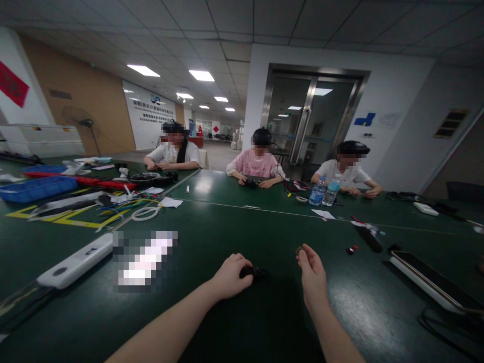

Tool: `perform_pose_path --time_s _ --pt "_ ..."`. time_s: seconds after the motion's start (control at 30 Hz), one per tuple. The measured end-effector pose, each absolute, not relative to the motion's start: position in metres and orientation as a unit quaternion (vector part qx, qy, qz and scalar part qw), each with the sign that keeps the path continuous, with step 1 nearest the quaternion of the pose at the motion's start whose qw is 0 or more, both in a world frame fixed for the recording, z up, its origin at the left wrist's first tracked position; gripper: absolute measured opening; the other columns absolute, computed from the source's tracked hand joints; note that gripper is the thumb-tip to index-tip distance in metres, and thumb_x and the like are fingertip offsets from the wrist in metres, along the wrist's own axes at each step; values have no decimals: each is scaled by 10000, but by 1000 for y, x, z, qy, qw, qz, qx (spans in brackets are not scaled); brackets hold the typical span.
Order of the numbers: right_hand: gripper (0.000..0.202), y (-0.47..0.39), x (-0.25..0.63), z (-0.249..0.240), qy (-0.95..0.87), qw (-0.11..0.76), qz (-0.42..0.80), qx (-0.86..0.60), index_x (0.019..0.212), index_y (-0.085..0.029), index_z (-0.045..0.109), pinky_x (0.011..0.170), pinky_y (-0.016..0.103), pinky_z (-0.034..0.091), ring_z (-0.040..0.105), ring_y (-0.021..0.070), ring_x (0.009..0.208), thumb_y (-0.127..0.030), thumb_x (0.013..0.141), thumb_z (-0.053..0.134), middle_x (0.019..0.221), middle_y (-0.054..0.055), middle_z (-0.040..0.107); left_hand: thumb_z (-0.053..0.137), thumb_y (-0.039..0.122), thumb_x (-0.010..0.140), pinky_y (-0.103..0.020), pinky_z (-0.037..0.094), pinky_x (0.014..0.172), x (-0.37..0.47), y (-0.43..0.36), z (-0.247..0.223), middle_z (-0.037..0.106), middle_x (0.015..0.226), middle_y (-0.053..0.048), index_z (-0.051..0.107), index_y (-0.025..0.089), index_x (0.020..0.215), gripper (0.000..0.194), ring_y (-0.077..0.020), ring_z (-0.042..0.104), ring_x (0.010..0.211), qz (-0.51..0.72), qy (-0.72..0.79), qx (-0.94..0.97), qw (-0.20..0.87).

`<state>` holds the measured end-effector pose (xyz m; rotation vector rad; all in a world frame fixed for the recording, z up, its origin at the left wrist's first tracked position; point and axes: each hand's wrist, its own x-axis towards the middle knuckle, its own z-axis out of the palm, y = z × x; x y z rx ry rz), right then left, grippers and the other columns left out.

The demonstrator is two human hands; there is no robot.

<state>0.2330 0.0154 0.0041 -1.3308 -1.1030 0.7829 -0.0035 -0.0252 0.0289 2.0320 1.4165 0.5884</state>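
Note:
My left hand (232, 277) rests on the green table (212, 232) with its fingers round the left end of a small black object (259, 273), whose details are too dark to make out. To the right, my right hand (310, 269) is raised a little above the table, thumb and fingertips pinched on a small brownish piece (299, 249). The two hands are apart, and the black object lies between them, nearer the left one.
A white power strip (77, 262) lies at left, by blue trays (38, 188), cables and a white coil (145, 214). At right are a phone-like device (434, 280), a black strip (367, 238) and water bottles (331, 192). Three people sit across the table.

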Motion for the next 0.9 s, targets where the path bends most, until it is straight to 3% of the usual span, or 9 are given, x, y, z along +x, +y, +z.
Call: perform_pose_path --time_s 0.2,0.5,0.73,0.9 --pt "485 18 243 12 -404 651 328 -552 1089 -223 563 841 320 453 562 199 1001 -504 695 590 1061 32 618 449 392 828 -329 390 905 -2 -26 31 541 1103 -49 562 228 1136 367 -199 477 1032 205 532 781 255" --pt "466 9 242 31 -382 679 345 -523 1027 -210 581 874 337 430 558 194 988 -488 657 634 1032 38 620 506 337 816 -327 408 893 -4 -25 26 544 1129 -20 556 253 1078 280 -193 488 1048 221 543 762 276" --pt "431 11 239 24 -414 656 363 -516 1044 -211 566 868 338 452 566 197 1005 -455 693 623 1045 52 625 511 310 820 -319 410 869 -6 -19 17 545 1090 -11 570 221 900 134 -184 496 1022 225 525 775 270" --pt "388 12 236 14 -479 558 411 -539 1039 -211 579 869 354 458 578 203 1006 -406 706 619 1036 51 639 514 301 820 -335 398 886 -7 -17 13 533 1123 -19 569 218 884 118 -195 479 1054 221 525 777 269"
